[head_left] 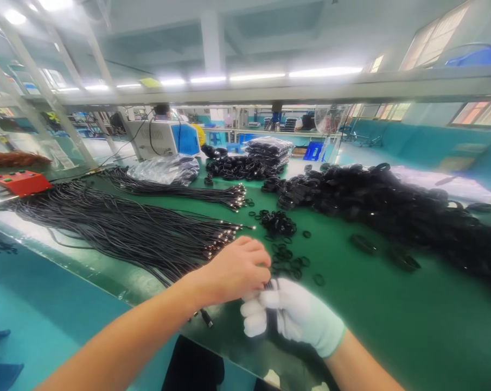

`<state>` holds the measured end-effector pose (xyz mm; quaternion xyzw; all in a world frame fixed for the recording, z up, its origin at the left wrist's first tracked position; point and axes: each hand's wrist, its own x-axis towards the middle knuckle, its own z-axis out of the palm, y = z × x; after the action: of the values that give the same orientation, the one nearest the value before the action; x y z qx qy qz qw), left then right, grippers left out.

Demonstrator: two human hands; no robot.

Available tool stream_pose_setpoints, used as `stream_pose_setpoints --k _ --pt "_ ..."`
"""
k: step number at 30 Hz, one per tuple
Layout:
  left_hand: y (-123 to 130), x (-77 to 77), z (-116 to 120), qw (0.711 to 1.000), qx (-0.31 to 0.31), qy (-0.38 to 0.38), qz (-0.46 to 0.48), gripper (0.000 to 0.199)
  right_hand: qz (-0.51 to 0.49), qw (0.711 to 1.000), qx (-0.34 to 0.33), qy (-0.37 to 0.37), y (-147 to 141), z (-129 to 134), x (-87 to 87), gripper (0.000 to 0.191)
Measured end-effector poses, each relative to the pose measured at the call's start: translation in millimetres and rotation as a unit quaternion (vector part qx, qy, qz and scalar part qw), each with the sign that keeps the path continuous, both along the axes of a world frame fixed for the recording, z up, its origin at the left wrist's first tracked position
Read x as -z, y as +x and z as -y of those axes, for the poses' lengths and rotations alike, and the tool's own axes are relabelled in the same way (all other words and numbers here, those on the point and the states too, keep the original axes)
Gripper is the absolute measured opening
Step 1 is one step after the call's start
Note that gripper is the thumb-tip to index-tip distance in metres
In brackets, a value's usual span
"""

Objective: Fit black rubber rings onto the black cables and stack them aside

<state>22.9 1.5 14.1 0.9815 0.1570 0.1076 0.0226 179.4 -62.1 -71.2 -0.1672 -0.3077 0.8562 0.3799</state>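
My gloved right hand [288, 312] is wrapped around a dark bundle of black cable [272, 320], mostly hidden by the white glove. My bare left hand [239, 269] bends its fingers together against the top of this bundle, touching the right hand. What the left fingers pinch is hidden behind them. A cable plug [206, 318] hangs below my left wrist; I cannot tell which cable it belongs to. Just beyond my hands lie loose small black rings [298, 266], with a denser pile of rings [278, 223] behind them.
Long black cables [127, 228] with metal-tipped ends spread across the green table [375, 326] at left. Coiled black cables [371, 201] heap up at right. A red control box [22, 182], a plastic bag [167, 169] and a white-blue machine [164, 137] stand farther back. A shelf beam [245, 91] crosses above.
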Motion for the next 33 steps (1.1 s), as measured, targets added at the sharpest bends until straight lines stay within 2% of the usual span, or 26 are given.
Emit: stream_pose_setpoints --k 2,4,5,7,9,10,12,17,21,23,28,33 --pt "1 -3.6 -2 0.997 -0.016 -0.068 -0.018 0.017 -0.004 1.000 -0.010 -0.015 1 2 -2.4 0.029" --pt "0 -2.3 -7 0.977 -0.041 -0.208 -0.013 0.012 -0.027 0.999 -0.023 -0.038 1 3 -5.2 0.029" --pt "-2 1.4 -10 0.955 -0.058 -0.291 0.002 0.008 -0.042 0.997 -0.029 -0.054 0 4 -6.3 0.028" --pt "-5 14.4 -13 0.893 -0.096 -0.437 0.052 0.008 -0.071 0.993 -0.040 -0.091 -1 4 -7.1 0.026" --pt "-8 30.4 -10 0.840 -0.130 -0.514 0.113 0.012 -0.091 0.988 -0.045 -0.118 -3 3 -5.7 0.027" --pt "-9 37.6 -6 0.828 -0.139 -0.524 0.145 0.012 -0.094 0.987 -0.042 -0.123 -4 3 -4.4 0.027" --pt "-10 47.8 3 0.827 -0.155 -0.500 0.203 0.010 -0.090 0.990 -0.024 -0.109 -6 1 -1.4 0.026" --pt "-12 53.7 24 0.836 -0.193 -0.435 0.275 0.013 -0.013 1.000 0.008 0.007 -6 0 -1.4 0.019" --pt "-15 57.9 29 0.806 -0.160 -0.507 0.259 0.013 0.049 0.994 -0.018 0.096 -2 2 -9.5 0.027" --pt "-16 61.2 29 0.800 -0.152 -0.518 0.260 0.016 0.073 0.988 -0.030 0.135 0 1 -14.3 0.028" --pt "-11 67.1 38 0.851 -0.164 -0.413 0.279 0.015 0.142 0.965 -0.071 0.207 7 0 -25.2 0.027" --pt "-3 74.6 52 0.865 -0.174 -0.333 0.334 0.020 0.182 0.954 -0.090 0.222 13 0 -29.0 0.028"
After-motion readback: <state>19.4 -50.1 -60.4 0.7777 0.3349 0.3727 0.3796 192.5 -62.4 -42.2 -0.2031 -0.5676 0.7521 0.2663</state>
